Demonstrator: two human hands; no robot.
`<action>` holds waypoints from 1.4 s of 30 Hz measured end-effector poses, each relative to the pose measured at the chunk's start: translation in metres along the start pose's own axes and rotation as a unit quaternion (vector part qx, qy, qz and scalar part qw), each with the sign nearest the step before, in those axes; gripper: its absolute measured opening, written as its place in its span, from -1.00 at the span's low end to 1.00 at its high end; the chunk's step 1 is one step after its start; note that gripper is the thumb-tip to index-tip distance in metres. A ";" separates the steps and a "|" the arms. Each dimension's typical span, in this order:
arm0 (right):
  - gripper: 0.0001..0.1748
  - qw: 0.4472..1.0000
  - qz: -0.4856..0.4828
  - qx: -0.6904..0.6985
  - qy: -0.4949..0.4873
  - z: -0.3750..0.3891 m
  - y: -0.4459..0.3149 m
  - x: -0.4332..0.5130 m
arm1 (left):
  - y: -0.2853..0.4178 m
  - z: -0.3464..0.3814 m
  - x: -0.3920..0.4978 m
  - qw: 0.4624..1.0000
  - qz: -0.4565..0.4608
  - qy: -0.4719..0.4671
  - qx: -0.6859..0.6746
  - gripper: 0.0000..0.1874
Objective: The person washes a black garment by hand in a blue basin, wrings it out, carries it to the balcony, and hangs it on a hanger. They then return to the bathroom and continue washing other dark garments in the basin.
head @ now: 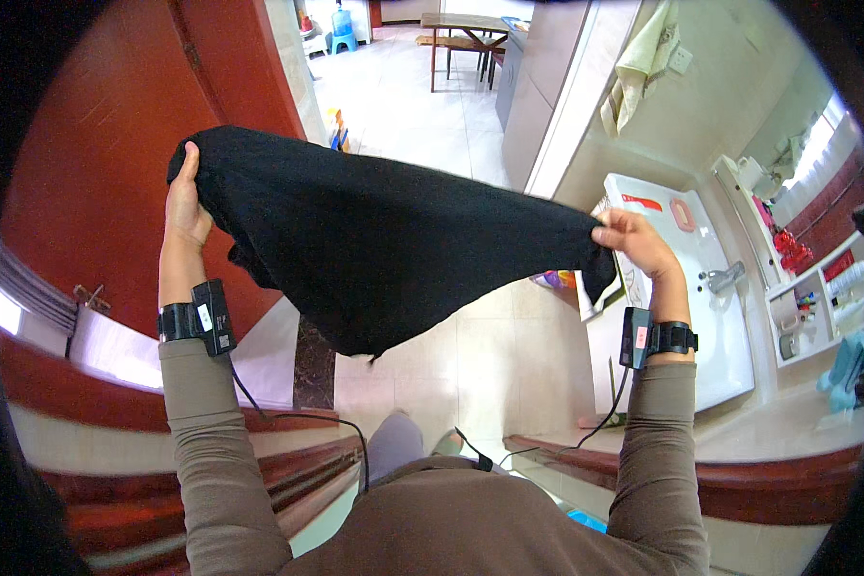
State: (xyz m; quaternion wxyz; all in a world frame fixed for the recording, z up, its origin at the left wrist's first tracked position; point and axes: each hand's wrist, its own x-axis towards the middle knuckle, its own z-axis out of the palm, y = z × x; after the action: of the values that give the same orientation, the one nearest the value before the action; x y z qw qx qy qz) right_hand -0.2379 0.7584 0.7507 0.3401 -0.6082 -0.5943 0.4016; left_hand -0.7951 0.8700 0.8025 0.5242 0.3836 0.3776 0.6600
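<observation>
A black cloth garment [389,237] is stretched between my two hands in front of me, above the tiled floor. At its upper left corner my left hand [187,198] grips the fabric, thumb on the near side and fingers hidden behind. My right hand [635,241] pinches the opposite end, and a short flap dangles below those fingers. The lower edge sags to a point, with a small thread or tag hanging there. Which kind of garment it is, I cannot tell.
At right stands a white washbasin [720,353] with a faucet [726,276], red comb [642,202] and pink soap dish [682,214]. A towel [637,72] hangs above. To the left is a red door [115,187]. Beyond the doorway stands a wooden table [464,23]. Cables run from both wrist devices.
</observation>
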 end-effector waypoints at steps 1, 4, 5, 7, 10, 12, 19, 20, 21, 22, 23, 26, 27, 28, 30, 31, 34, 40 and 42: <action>-0.89 0.998 -0.060 0.025 0.015 -0.006 -0.002 0.020 | -0.003 0.000 0.021 1.000 0.006 0.011 0.021 -0.52; -0.86 0.974 -0.140 0.162 0.074 -0.016 -0.009 0.081 | -0.019 0.003 0.083 1.000 -0.001 -0.005 0.002 -0.47; -0.84 0.968 -0.143 0.190 0.082 -0.019 -0.015 0.101 | -0.026 0.004 0.104 1.000 -0.011 0.006 -0.004 -0.45; -0.83 0.951 -0.147 0.243 0.122 -0.017 -0.030 0.137 | -0.034 0.013 0.142 1.000 0.007 -0.009 -0.010 -0.41; -0.80 0.907 -0.108 0.310 0.264 0.003 -0.065 0.193 | -0.055 0.036 0.185 0.997 -0.025 -0.066 -0.013 -0.19; -0.77 0.927 -0.176 0.163 0.289 0.030 -0.085 0.237 | -0.076 0.063 0.216 0.991 0.013 -0.015 0.131 -0.16; -0.55 0.816 -0.051 -0.404 0.410 -0.024 -0.045 0.316 | -0.141 0.065 0.316 0.864 0.208 0.148 0.434 -0.56; -0.52 0.837 -0.111 -0.336 0.419 -0.032 -0.029 0.324 | -0.157 0.066 0.329 0.860 0.292 0.096 0.408 -0.61; -0.51 0.821 -0.099 -0.361 0.432 -0.038 -0.017 0.337 | -0.171 0.067 0.344 0.867 0.265 0.131 0.401 -0.50; -0.51 0.859 -0.051 -0.311 0.404 -0.045 -0.010 0.349 | -0.180 0.063 0.359 0.876 0.204 0.131 0.418 -0.49; -0.51 0.896 0.028 -0.255 0.363 -0.053 -0.010 0.361 | -0.183 0.063 0.378 0.886 0.109 0.120 0.435 -0.49; -0.58 0.963 -0.008 0.089 0.256 -0.059 -0.038 0.400 | -0.195 0.069 0.421 0.953 -0.013 0.061 0.296 -0.41; -0.60 0.963 -0.046 0.190 0.187 -0.063 -0.054 0.410 | -0.196 0.075 0.432 0.963 -0.031 0.042 0.264 -0.40; -0.61 0.973 -0.056 0.157 0.159 -0.062 -0.071 0.424 | -0.198 0.084 0.439 0.954 -0.021 -0.025 0.297 -0.39; -0.60 0.984 -0.123 0.107 0.065 -0.056 -0.103 0.454 | -0.197 0.111 0.447 0.896 -0.020 -0.136 0.422 -0.36; -0.59 0.984 -0.160 0.079 0.006 -0.051 -0.116 0.473 | -0.197 0.131 0.450 0.829 -0.042 -0.159 0.534 -0.35; -0.58 0.966 -0.239 -0.068 -0.065 -0.043 -0.152 0.532 | -0.190 0.206 0.455 0.566 -0.006 -0.247 0.786 -0.35; -0.51 0.939 -0.337 -0.037 -0.060 -0.031 -0.192 0.645 | -0.195 0.326 0.481 0.909 0.034 -0.303 0.282 -0.57; -0.27 0.928 -0.323 0.183 -0.038 -0.030 -0.176 0.674 | -0.195 0.339 0.511 0.946 -0.055 -0.283 0.148 -0.69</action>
State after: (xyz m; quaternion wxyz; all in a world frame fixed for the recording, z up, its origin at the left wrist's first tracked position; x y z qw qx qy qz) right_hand -0.3101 1.4427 0.8643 0.5336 -0.2945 -0.6876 0.3947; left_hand -0.4908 1.4364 0.8261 0.5823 0.6065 0.3275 0.4310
